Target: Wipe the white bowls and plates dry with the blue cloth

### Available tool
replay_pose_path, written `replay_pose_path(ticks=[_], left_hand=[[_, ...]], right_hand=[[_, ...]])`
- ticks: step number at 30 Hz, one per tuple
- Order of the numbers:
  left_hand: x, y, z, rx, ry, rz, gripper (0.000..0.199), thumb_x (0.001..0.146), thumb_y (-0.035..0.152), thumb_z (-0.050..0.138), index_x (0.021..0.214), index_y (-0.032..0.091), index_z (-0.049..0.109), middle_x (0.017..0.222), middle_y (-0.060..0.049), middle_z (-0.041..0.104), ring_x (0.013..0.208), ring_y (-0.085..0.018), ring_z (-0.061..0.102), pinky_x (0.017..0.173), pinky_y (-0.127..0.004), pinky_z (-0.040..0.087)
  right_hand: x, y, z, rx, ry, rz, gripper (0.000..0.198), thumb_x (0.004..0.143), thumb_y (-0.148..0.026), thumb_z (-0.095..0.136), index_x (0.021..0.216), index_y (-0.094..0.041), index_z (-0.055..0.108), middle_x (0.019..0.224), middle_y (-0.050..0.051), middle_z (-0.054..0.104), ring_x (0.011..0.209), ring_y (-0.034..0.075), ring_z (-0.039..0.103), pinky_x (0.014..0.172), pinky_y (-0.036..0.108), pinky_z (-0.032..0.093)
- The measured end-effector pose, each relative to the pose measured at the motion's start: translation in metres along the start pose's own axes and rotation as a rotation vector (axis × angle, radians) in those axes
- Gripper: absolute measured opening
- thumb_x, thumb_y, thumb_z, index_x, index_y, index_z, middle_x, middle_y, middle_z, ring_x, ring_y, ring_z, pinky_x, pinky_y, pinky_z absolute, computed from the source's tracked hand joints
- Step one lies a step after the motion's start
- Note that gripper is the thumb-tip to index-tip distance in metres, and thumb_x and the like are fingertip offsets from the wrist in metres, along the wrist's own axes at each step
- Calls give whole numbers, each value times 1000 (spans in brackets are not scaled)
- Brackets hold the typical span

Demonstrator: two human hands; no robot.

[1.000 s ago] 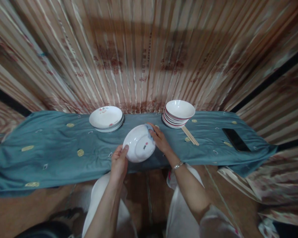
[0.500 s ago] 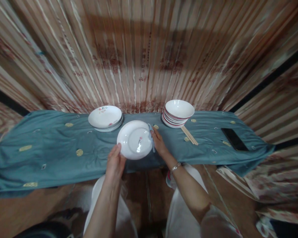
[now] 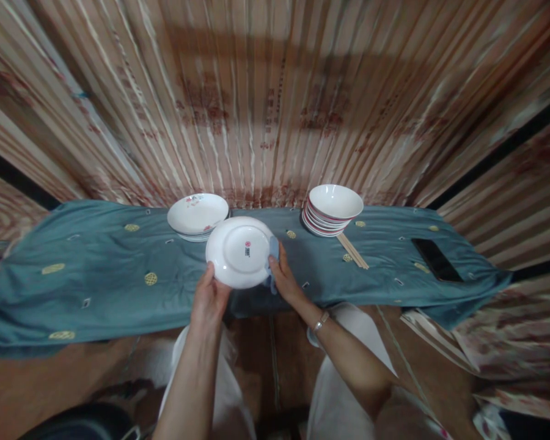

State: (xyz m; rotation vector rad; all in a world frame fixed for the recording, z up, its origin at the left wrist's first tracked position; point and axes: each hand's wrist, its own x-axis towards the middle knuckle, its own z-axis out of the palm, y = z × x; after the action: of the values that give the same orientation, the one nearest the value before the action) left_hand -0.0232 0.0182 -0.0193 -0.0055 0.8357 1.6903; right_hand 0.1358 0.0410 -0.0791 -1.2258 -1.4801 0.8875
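A white plate (image 3: 233,253) is held up over the front of the table, its underside with a small red and black mark facing me. My left hand (image 3: 209,293) grips the plate's lower left rim, thumb on the near face. At the right rim, my right hand (image 3: 284,275) presses a light blue cloth (image 3: 273,247) against the plate, fingers closed around both. Just behind the plate, to the left, sits a stack of white plates (image 3: 197,214) with a floral pattern on the top one.
Red-rimmed white bowls (image 3: 334,203) stand stacked at the back right, with wooden chopsticks (image 3: 354,252) beside them. A black phone (image 3: 436,260) lies farther right. The table carries a teal cloth (image 3: 110,269) with yellow patterns. A pleated curtain (image 3: 275,91) hangs behind.
The plate has been turned over, from its flowered upper face to its marked underside, and has shifted slightly left. Both hands stay on it, the cloth still in my right hand.
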Motion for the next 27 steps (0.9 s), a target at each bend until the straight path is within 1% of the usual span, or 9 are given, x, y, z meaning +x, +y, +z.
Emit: replay_pose_path(ticks=[2, 7, 10, 14, 17, 20, 23, 27], left_hand=[[-3, 2, 4, -20, -8, -18, 38, 91, 16, 48, 128, 15, 57, 106, -10, 73, 115, -20, 60, 103, -36, 43], [-9, 6, 14, -25, 34, -53, 39, 93, 18, 43, 130, 15, 56, 104, -10, 73, 117, -21, 59, 103, -36, 44], [-10, 7, 15, -28, 1, -37, 39, 93, 18, 44, 130, 16, 55, 105, -9, 73, 116, -21, 59, 102, -36, 45], [-6, 5, 9, 5, -68, -9, 37, 90, 18, 52, 126, 16, 58, 106, -10, 73, 112, -22, 62, 98, -35, 48], [-4, 1, 3, 62, -97, 22, 32, 84, 19, 60, 116, 14, 64, 100, -10, 74, 104, -21, 66, 93, -32, 51], [-3, -2, -2, 130, -153, 55, 27, 75, 23, 72, 100, 12, 70, 91, -10, 75, 93, -20, 68, 85, -28, 54], [-5, -3, -5, 184, -200, 81, 30, 63, 27, 82, 87, 12, 72, 84, -9, 75, 85, -20, 69, 82, -28, 54], [-11, -5, -3, 223, -240, 52, 32, 56, 29, 86, 78, 12, 71, 79, -7, 74, 76, -18, 69, 82, -28, 53]], right_hand=[[-8, -4, 2, -37, -20, 1, 70, 94, -54, 35, 151, -21, 11, 150, 10, 38, 137, 21, 38, 112, 41, 34], [-22, -10, 9, -232, -47, -107, 74, 95, -44, 37, 151, -10, 2, 158, 15, 14, 146, 22, 14, 117, 42, 23], [-21, -11, 8, -299, -58, -142, 73, 96, -43, 34, 151, -10, 0, 158, 16, 10, 147, 22, 8, 118, 44, 19], [-11, -13, -1, -306, -11, -198, 67, 97, -42, 30, 152, -15, 2, 158, 13, 12, 147, 21, 9, 119, 45, 18], [-3, -14, -10, -286, 28, -214, 64, 98, -43, 27, 151, -15, 8, 157, 14, 17, 146, 21, 12, 119, 46, 18], [4, -15, -17, -260, 42, -200, 63, 97, -46, 27, 151, -14, 14, 156, 15, 23, 145, 22, 18, 118, 46, 19], [11, -18, -23, -243, 71, -209, 60, 97, -47, 26, 149, -17, 21, 153, 13, 29, 143, 21, 24, 118, 46, 21], [18, -27, -33, -273, 103, -270, 56, 98, -45, 24, 146, -17, 29, 150, 13, 36, 140, 21, 30, 117, 46, 24]])
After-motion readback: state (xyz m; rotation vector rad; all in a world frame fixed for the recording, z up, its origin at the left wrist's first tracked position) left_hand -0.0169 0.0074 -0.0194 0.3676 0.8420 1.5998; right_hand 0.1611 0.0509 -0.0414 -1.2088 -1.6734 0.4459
